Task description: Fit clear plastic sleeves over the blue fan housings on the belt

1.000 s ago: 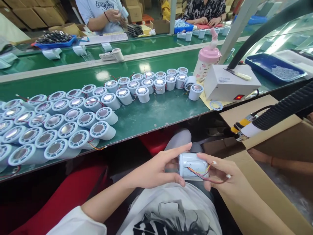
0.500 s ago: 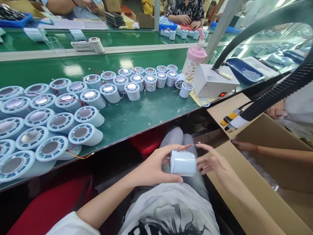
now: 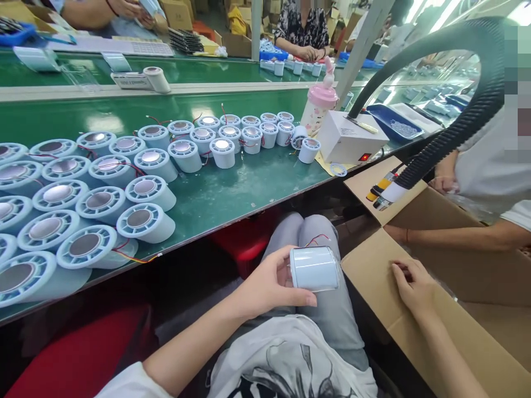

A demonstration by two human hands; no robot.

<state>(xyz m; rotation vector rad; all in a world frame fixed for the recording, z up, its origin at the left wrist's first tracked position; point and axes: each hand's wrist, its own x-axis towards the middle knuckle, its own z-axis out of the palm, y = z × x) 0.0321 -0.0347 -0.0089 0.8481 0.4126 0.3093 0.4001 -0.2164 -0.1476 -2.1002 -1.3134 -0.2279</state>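
My left hand (image 3: pixel 276 284) grips a light-blue cylindrical motor (image 3: pixel 314 268) above my lap, its smooth side facing up. Thin red wires (image 3: pixel 317 239) stick out behind that motor. Off to the right, my right hand (image 3: pixel 415 287) is over the cardboard box flap (image 3: pixel 373 265), fingers curled in; whatever they may hold is hidden. On the green bench, several similar light-blue motors (image 3: pixel 139 218) stand in rows with round metal tops and ribbed rims, some trailing coloured wires.
A white box with a red switch (image 3: pixel 352 138) carries a black flexible hose (image 3: pixel 468 105). A pink-lidded cup (image 3: pixel 319 105) stands behind it. Another person's arm (image 3: pixel 460 237) reaches into the open carton (image 3: pixel 435 213) at right. A red stool (image 3: pixel 240 243) sits under the bench.
My right hand has left the motor and moved right over the carton flap, its fingers now curled. The motor stays in my left hand. The camera view has shifted slightly.
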